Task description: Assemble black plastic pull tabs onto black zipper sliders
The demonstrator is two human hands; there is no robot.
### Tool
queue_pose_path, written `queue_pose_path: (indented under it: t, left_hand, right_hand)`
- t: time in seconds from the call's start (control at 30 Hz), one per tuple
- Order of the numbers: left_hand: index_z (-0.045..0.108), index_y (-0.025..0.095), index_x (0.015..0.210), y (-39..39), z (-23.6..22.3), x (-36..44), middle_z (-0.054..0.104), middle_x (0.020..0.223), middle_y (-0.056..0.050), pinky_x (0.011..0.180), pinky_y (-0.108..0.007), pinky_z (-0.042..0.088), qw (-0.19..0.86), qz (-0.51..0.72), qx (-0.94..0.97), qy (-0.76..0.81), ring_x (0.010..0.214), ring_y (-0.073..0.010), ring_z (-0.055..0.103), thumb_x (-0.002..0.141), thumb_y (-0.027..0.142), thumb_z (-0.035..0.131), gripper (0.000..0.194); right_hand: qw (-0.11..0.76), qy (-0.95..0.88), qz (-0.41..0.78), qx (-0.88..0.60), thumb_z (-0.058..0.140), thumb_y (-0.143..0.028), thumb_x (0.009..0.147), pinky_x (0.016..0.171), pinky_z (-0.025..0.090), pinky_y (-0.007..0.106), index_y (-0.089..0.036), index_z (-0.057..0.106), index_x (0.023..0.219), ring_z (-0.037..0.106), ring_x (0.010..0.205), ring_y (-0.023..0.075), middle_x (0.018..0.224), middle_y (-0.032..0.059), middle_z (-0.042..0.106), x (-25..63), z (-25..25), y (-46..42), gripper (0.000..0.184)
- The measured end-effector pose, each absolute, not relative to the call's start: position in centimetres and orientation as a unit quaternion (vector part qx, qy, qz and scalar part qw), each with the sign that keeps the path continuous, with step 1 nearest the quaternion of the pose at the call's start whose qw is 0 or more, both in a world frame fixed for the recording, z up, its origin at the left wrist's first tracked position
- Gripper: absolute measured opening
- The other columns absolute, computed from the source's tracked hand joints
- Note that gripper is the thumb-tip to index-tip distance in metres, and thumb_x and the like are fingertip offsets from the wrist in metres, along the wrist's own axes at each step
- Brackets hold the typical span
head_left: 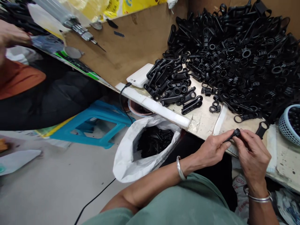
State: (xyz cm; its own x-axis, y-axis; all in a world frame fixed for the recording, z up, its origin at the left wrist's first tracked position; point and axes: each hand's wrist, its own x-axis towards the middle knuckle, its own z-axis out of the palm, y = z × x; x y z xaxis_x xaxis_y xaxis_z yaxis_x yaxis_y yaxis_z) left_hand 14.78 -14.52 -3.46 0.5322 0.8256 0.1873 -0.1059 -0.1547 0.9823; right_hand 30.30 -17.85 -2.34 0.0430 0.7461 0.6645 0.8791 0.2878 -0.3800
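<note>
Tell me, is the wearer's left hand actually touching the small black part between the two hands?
Touching. The head view shows the left hand pinching one end of the small black part between thumb and fingers.

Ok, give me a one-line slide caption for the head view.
Left hand and right hand hold a small black part by the worktable, near a large heap of black parts.

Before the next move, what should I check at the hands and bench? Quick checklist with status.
1. Left hand gripping the black part: ok.
2. Right hand on the same part: ok, at its far end.
3. Pieces in the held part fully seated: cannot tell, fingers cover it.
4. Bench beside right hand free of loose pieces: not ok, a ring-ended piece lies there.
5. White sack open: ok.
</note>
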Motion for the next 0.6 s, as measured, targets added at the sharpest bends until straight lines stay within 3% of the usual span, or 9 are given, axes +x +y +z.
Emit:
queue_pose_path:
  t: [0.3,0.43,0.53,0.6]
  left_hand:
    - [0.054,0.019,0.139,-13.6,-1.5,14.0,0.074,0.112,-0.012,0.087,-0.036,0.055,0.408,0.333,0.779,0.341,0.099,-0.027,0.072,0.096,0.046,0.052,0.05]
    - [0.055,0.023,0.141,-14.3,-1.1,13.7,0.076,0.107,-0.009,0.082,-0.032,0.056,0.462,0.35,0.759,0.295,0.091,-0.0243,0.072,0.098,0.04,0.049,0.046]
    - [0.06,0.018,0.136,-14.7,-1.1,13.7,0.074,0.079,-0.007,0.067,-0.031,0.055,0.517,0.348,0.722,0.3,0.069,-0.0232,0.069,0.099,0.04,0.043,0.046]
    - [0.063,0.016,0.132,-14.5,-1.2,13.5,0.071,0.071,-0.006,0.063,-0.03,0.053,0.528,0.342,0.706,0.326,0.063,-0.0218,0.067,0.099,0.037,0.041,0.045]
  right_hand:
    - [0.463,-0.601,0.091,-0.645,0.066,-0.033,0.09,0.092,0.058,0.039,-0.028,0.073,0.115,0.069,0.104,0.0231,0.117,0.0049,0.071,30.6,-1.6,-19.9,0.027]
    - [0.454,-0.573,0.246,-0.637,0.063,-0.04,0.091,0.084,0.062,0.038,-0.026,0.065,0.129,0.071,0.104,0.0254,0.122,0.0078,0.071,31.9,-2.5,-20.5,0.041]
    - [0.461,-0.558,0.238,-0.647,0.061,-0.042,0.092,0.074,0.063,0.035,-0.021,0.075,0.112,0.075,0.089,0.0245,0.105,0.0076,0.077,31.0,-3.3,-20.1,0.032]
    - [0.471,-0.552,0.198,-0.66,0.06,-0.043,0.092,0.067,0.063,0.034,-0.02,0.077,0.101,0.075,0.075,0.023,0.091,0.0063,0.079,29.5,-3.5,-19.4,0.03]
